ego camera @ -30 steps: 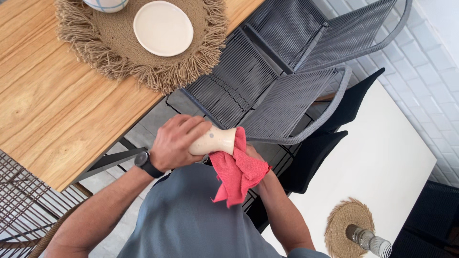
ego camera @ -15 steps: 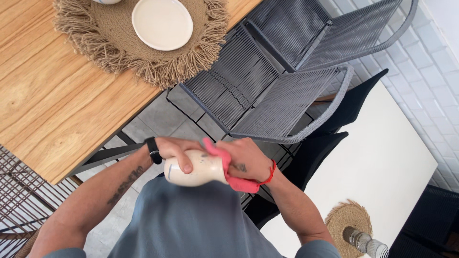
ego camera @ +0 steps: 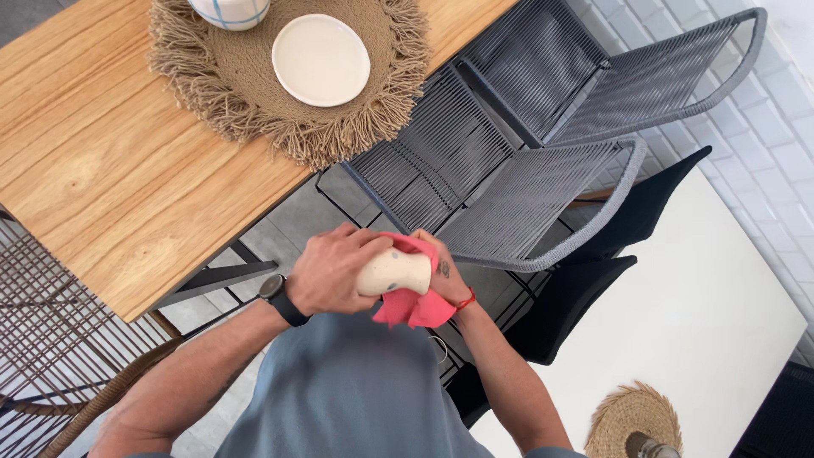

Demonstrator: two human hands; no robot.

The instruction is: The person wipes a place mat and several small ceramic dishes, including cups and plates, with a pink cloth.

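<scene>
left hand [ego camera: 332, 273] grips cream vase [ego camera: 393, 271], right hand [ego camera: 441, 270] presses pink cloth [ego camera: 413, 305] against it.

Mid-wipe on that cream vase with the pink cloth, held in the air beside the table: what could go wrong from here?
1. The cream vase is held in mid-air over the tiled floor, clear of the wooden table; a slip could break it.
2. The left hand grips one end only, while the right hand rubs through the pink cloth, which might loosen the hold.

Plate [ego camera: 320, 59] on fringed mat [ego camera: 254, 110] on table [ego camera: 110, 195], woven chairs [ego camera: 526, 161] just right of it.
</scene>
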